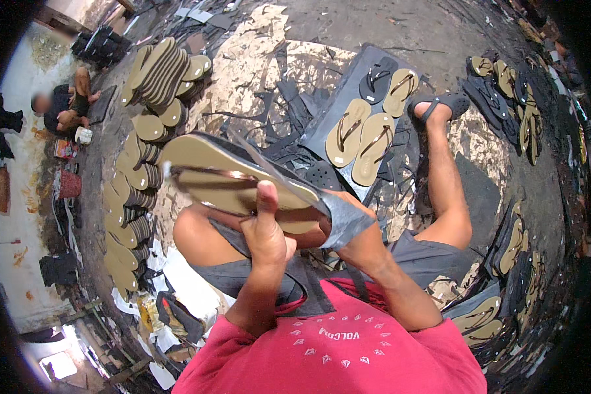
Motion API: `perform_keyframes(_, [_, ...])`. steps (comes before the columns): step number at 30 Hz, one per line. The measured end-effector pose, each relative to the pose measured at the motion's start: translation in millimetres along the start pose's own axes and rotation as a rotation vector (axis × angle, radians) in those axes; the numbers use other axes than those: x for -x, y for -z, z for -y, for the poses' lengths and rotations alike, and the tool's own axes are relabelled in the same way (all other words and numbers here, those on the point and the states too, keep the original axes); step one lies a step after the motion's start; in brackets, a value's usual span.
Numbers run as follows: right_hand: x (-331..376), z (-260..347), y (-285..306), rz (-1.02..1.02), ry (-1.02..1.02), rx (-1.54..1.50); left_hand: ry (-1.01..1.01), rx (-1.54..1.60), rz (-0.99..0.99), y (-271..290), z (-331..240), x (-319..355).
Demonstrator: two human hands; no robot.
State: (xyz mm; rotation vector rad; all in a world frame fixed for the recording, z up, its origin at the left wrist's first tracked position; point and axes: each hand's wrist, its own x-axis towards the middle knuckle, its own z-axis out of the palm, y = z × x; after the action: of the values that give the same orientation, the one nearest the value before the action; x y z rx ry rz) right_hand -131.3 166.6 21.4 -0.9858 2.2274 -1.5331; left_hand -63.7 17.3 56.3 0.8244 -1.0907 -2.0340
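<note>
My left hand (pixel 268 230) grips a tan flip-flop (pixel 230 174) from below, thumb pressed on its top near the heel end. A brown strap runs along the sandal's upper face. My right hand (pixel 348 226), wrapped in grey tape or cloth, holds the same sandal at its near end, with a thin grey strip or blade (pixel 276 172) running from it across the sole. The fingers of my right hand are mostly hidden. I sit on the floor with my right leg (pixel 443 177) stretched out, wearing a dark sandal.
Several finished tan sandals (pixel 368 131) lie on a dark mat ahead. Stacked tan soles (pixel 154 75) curve along the left. More sandals (pixel 515 92) line the right edge. Black rubber scraps (pixel 295 108) litter the floor. Another person (pixel 69 102) sits far left.
</note>
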Motion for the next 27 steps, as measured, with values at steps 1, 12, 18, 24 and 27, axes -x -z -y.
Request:
perform_keyframes(1, [6.0, -3.3, -3.2, -0.057, 0.046, 0.041, 0.131, 0.047, -0.024, 1.2, -3.3, 0.3])
perform_keyframes(12, [-9.2, 16.8, 36.1, 0.451, 0.029, 0.221, 0.129, 0.126, -0.003, 33.2, 8.4, 27.8])
perform_keyframes(18, [-51.3, 20.8, 3.8, 0.549, 0.062, 0.272, 0.182, 0.095, 0.08, 44.1, -2.7, 27.8])
perform_keyframes(24, [-98.3, 23.1, -56.9, 0.398, 0.059, 0.313, 0.171, 0.095, 0.093, 44.1, -11.5, 25.6])
perform_keyframes(27, [-122.9, 26.8, -75.6, 0.359, 0.143, 0.266, 0.125, 0.138, 0.139, 49.0, -9.5, 25.9])
